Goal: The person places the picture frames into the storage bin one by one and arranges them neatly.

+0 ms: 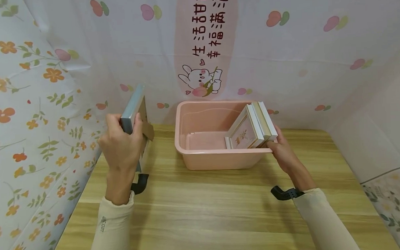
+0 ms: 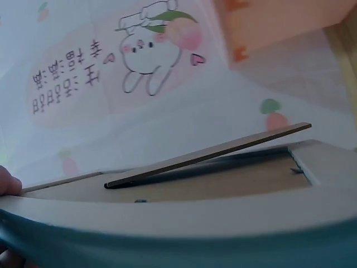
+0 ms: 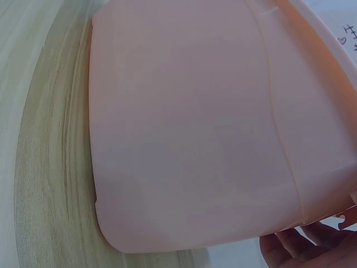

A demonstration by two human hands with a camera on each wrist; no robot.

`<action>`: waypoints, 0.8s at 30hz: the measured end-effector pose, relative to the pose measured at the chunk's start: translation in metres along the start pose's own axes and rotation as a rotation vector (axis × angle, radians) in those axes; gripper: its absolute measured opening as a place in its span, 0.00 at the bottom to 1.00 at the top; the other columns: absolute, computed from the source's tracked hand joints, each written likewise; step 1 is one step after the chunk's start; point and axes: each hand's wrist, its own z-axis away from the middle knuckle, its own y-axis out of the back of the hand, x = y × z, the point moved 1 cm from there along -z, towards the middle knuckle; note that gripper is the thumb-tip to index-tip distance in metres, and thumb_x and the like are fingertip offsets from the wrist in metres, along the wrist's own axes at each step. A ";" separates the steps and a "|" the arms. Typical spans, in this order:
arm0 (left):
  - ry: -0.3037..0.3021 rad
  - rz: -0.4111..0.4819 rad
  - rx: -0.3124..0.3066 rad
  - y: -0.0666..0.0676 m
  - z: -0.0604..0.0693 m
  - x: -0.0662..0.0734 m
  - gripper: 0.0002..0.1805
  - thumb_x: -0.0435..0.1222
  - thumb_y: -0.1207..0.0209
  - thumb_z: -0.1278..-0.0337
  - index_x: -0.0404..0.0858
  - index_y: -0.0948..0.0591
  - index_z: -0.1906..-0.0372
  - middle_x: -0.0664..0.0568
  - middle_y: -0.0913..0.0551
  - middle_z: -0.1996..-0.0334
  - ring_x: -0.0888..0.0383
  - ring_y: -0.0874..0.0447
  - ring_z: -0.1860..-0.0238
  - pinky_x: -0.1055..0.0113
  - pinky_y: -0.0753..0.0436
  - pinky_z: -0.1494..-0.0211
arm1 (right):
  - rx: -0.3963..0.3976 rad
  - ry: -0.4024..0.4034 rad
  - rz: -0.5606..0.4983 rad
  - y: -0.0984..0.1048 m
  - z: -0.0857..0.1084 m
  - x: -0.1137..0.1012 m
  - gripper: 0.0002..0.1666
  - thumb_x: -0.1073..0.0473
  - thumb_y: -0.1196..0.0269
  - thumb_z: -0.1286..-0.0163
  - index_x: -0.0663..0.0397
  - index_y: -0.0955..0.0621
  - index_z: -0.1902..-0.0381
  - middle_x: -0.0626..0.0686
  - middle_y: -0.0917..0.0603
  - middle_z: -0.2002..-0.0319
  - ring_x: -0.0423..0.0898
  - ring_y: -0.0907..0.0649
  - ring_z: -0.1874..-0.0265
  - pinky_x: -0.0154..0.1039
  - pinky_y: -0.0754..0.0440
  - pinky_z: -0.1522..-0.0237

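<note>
My left hand point(image 1: 121, 146) grips a blue-edged picture frame point(image 1: 134, 103) upright at the left of the table, thumb on its brown back. In the left wrist view, the frame's back border point(image 2: 167, 219) crosses the bottom, and its easel stand point(image 2: 217, 151) sticks out. My right hand point(image 1: 284, 151) grips the right-end rim of a pink plastic basin point(image 1: 221, 161), thumb at the rim. Its fingers point(image 3: 298, 243) show outside the basin in the right wrist view. Inside the basin's right end lean white and beige picture frames point(image 1: 248, 129), the nearest showing a plant print.
The basin stands on a wood-grain table point(image 1: 203, 213) near the back wall. A patterned wall covering point(image 1: 117, 39) with a rabbit drawing hangs behind, and a floral sheet point(image 1: 38, 145) borders the left. Black wrist mounts point(image 1: 283, 193) project from the sleeves.
</note>
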 end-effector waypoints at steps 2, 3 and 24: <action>-0.006 0.019 0.008 -0.005 -0.011 0.011 0.19 0.38 0.39 0.37 0.24 0.29 0.68 0.36 0.26 0.86 0.44 0.26 0.89 0.58 0.31 0.83 | 0.005 0.001 -0.002 0.001 0.000 0.000 0.48 0.72 0.55 0.30 0.31 0.55 0.21 0.56 0.50 0.22 0.50 0.41 0.32 0.32 0.27 0.50; -0.017 0.030 0.016 -0.007 -0.016 0.016 0.19 0.38 0.39 0.36 0.23 0.29 0.68 0.36 0.26 0.86 0.44 0.26 0.89 0.57 0.30 0.82 | 0.006 0.000 -0.005 0.001 0.000 0.000 0.48 0.72 0.55 0.30 0.31 0.55 0.21 0.56 0.50 0.22 0.50 0.40 0.32 0.32 0.27 0.50; -0.067 0.161 -0.142 -0.085 -0.040 0.110 0.16 0.40 0.41 0.33 0.29 0.29 0.64 0.40 0.18 0.79 0.45 0.17 0.80 0.55 0.18 0.76 | 0.017 -0.004 -0.013 0.000 -0.002 0.002 0.48 0.72 0.55 0.30 0.31 0.55 0.20 0.56 0.49 0.22 0.52 0.42 0.28 0.29 0.29 0.47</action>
